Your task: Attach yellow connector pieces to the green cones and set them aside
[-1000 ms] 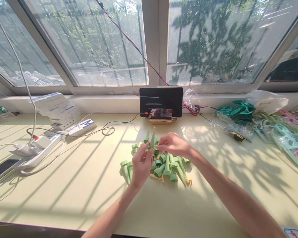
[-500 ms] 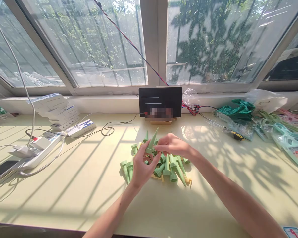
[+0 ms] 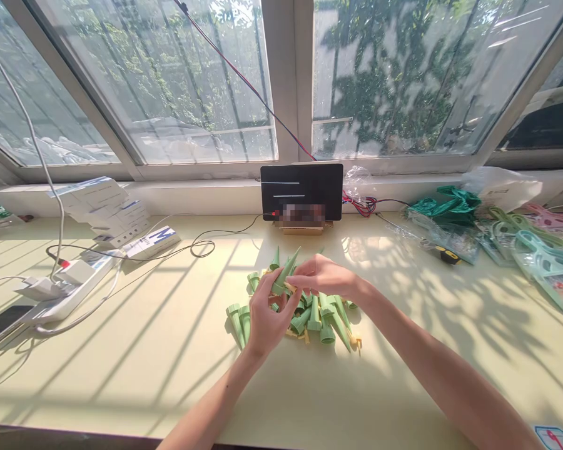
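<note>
My left hand (image 3: 268, 315) is closed around the wide end of a green plastic plant-watering spike (image 3: 286, 270), whose tip points up and away to the right. Against that spike's side, my right hand (image 3: 327, 275) pinches a small yellow valve piece (image 3: 289, 287); whether it is joined to the spike I cannot tell. Below both hands lies a pile of similar green spikes (image 3: 327, 331), with small yellow pieces (image 3: 355, 342) among them. Two more spikes (image 3: 234, 319) lie left of my left wrist. My hands hide part of the pile.
A dark tablet (image 3: 302, 187) stands on a wooden holder by the window. To the left are white boxes (image 3: 152, 244), a power strip (image 3: 82, 290) with cables, and a phone (image 3: 2, 324). Bagged scissors (image 3: 544, 250) and green plastic (image 3: 450, 203) lie at the right.
The held spike has tipped lower and further to the right. The yellow piece at my right fingertips now shows beside it. The pile has stayed still.
</note>
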A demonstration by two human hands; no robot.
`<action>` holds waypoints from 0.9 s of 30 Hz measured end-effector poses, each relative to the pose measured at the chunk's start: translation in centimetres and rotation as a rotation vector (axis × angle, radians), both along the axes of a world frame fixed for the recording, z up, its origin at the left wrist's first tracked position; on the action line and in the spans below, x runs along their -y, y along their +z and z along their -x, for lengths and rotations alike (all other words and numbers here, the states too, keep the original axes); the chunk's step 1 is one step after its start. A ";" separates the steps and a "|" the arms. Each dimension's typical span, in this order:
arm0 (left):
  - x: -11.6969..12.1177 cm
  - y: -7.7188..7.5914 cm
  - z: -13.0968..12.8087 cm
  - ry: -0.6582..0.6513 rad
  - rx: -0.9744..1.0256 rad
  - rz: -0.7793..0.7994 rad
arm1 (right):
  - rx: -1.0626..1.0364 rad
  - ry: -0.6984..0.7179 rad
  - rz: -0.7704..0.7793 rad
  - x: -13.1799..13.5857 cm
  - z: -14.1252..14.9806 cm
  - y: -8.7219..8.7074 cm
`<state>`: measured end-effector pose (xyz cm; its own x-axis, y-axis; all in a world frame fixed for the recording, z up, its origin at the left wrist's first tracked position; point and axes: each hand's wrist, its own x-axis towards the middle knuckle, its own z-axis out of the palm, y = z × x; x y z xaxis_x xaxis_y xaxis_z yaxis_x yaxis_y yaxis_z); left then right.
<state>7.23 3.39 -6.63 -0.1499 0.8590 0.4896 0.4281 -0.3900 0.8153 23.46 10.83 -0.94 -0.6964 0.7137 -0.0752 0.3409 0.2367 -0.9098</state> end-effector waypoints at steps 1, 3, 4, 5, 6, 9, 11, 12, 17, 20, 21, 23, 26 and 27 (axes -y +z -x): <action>0.0 0.0 0.0 0.002 0.000 -0.003 | 0.000 -0.001 0.005 0.0 0.0 0.0; 0.0 -0.1 0.0 0.005 -0.007 -0.003 | -0.007 -0.003 0.012 -0.1 0.0 -0.1; 0.1 -0.1 0.0 0.007 -0.014 -0.002 | -0.009 -0.004 0.012 -0.1 0.0 -0.1; 0.1 -0.1 0.0 0.008 -0.019 -0.001 | -0.009 -0.007 0.011 -0.1 0.0 -0.1; 0.1 -0.1 0.0 0.008 -0.023 0.001 | -0.008 -0.011 0.009 0.0 0.1 -0.1; 0.0 -0.2 0.1 -0.005 -0.020 0.004 | 0.001 -0.016 0.007 0.1 0.1 0.0; 0.0 -0.2 0.1 -0.015 -0.012 -0.001 | -0.004 -0.012 0.011 0.1 0.1 0.0; -0.1 -0.1 0.1 -0.014 -0.010 -0.006 | -0.011 -0.012 0.014 0.1 0.1 0.0; -0.2 0.0 0.0 0.056 -0.029 -0.039 | -0.046 -0.019 0.062 0.2 0.2 -0.1; -0.1 -0.2 0.1 0.074 -0.018 0.002 | -0.070 -0.004 0.123 0.4 0.3 0.2; -0.1 -0.3 0.2 0.069 -0.006 0.025 | -0.081 0.002 0.145 0.5 0.4 0.2; -0.1 -0.5 0.3 0.064 0.024 0.065 | -0.108 0.009 0.191 0.6 0.5 0.3; -0.1 -0.7 0.5 0.067 0.048 0.098 | -0.139 0.012 0.229 0.6 0.6 0.3; -0.2 -0.7 0.5 0.070 0.049 0.101 | -0.142 0.012 0.235 0.6 0.6 0.3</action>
